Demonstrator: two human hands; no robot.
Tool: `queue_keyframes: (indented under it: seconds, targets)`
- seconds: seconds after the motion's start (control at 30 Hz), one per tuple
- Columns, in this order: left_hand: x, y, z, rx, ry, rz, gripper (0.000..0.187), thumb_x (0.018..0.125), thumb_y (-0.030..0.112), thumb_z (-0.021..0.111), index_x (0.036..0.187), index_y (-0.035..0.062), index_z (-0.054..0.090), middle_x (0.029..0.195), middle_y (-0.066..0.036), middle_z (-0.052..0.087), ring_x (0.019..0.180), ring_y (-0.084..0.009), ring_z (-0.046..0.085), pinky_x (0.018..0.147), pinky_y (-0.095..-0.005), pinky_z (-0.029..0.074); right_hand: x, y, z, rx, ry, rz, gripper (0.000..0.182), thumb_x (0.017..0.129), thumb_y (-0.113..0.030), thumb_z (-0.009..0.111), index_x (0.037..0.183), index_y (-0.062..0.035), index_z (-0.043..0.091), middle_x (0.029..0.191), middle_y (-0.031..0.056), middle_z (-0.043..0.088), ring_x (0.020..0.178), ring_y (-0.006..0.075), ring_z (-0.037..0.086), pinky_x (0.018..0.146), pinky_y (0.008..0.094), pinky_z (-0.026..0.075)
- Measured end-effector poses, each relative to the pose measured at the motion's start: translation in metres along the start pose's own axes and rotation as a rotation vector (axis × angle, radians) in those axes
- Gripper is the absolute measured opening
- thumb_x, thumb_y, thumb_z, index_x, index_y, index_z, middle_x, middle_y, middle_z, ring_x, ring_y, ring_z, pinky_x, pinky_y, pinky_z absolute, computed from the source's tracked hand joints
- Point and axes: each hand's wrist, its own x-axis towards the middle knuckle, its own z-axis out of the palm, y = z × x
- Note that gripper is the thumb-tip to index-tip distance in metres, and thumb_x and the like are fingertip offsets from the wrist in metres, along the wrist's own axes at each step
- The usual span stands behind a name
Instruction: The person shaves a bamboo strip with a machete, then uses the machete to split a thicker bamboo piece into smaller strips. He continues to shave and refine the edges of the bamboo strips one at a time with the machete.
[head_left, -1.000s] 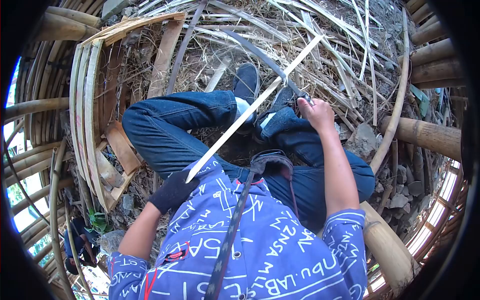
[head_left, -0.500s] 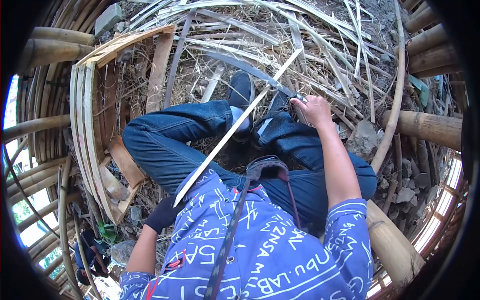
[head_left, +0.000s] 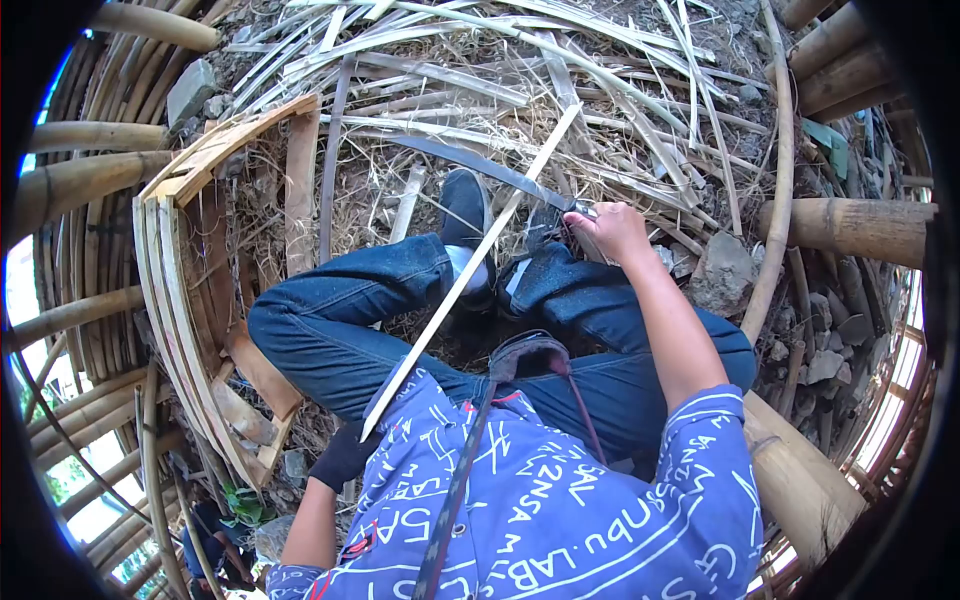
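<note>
My right hand (head_left: 612, 232), bare, is closed around the handle of a long-bladed knife (head_left: 450, 153) over the ground beyond my right knee. The blade points up and left. A pale, narrow bamboo strip (head_left: 478, 258) runs diagonally across my lap, crossing the blade near its handle end. Its lower tip lies at my left hand (head_left: 342, 458), which wears a dark glove and is closed at that end beside my left hip. The strip and my shirt partly hide the gloved fingers.
A curved wooden frame (head_left: 165, 270) stands at my left. Several split bamboo strips (head_left: 440, 75) litter the dry ground ahead. Rocks (head_left: 725, 275) and thick bamboo poles (head_left: 850, 230) lie to the right. At lower left, part of another person (head_left: 215, 550) shows behind poles.
The view has shifted slightly, so the wooden frame appears lower. Both hands, the knife and the bamboo strip keep nearly the same arrangement.
</note>
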Motion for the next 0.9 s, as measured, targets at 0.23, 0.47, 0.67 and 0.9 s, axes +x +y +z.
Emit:
queue_keyframes:
  seconds: [0.23, 0.47, 0.67, 0.9]
  targets:
    - [0.008, -0.009, -0.006, -0.006, -0.026, 0.035, 0.034, 0.084, 0.03, 0.059, 0.097, -0.001, 0.064, 0.083, -0.016, 0.067, 0.079, -0.0177, 0.06, 0.073, -0.036, 0.047, 0.004, 0.012, -0.023, -0.085, -0.067, -0.057, 0.073, 0.081, -0.072, 0.042, 0.072, -0.0042, 0.066, 0.072, 0.019, 0.065, 0.072, 0.0364, 0.066, 0.066, 0.0465, 0.052]
    - [0.014, 0.0, -0.01, 0.061, -0.038, 0.004, 0.033, 0.083, 0.028, 0.059, 0.096, -0.0009, 0.063, 0.081, -0.015, 0.067, 0.077, -0.0186, 0.06, 0.071, -0.0362, 0.046, 0.005, 0.013, -0.007, -0.022, 0.057, -0.111, 0.079, 0.073, -0.079, 0.044, 0.067, -0.0029, 0.065, 0.063, 0.0173, 0.063, 0.065, 0.0343, 0.066, 0.059, 0.0427, 0.053]
    - [0.022, 0.002, -0.01, 0.118, -0.057, -0.037, 0.031, 0.083, 0.025, 0.06, 0.098, -0.0008, 0.064, 0.082, -0.016, 0.068, 0.078, -0.0162, 0.06, 0.071, -0.0363, 0.046, 0.004, 0.012, -0.009, -0.037, 0.041, -0.084, 0.076, 0.076, -0.077, 0.043, 0.067, -0.0037, 0.064, 0.062, 0.0167, 0.063, 0.064, 0.0338, 0.065, 0.057, 0.0434, 0.052]
    - [0.022, 0.011, -0.015, 0.069, -0.082, -0.057, 0.026, 0.082, 0.023, 0.061, 0.091, -0.0012, 0.064, 0.073, -0.006, 0.064, 0.071, -0.01, 0.054, 0.065, -0.0313, 0.045, 0.015, 0.048, -0.018, -0.089, 0.019, 0.112, 0.08, 0.075, -0.079, 0.041, 0.068, -0.0023, 0.065, 0.069, 0.0191, 0.064, 0.069, 0.0321, 0.066, 0.061, 0.0448, 0.053]
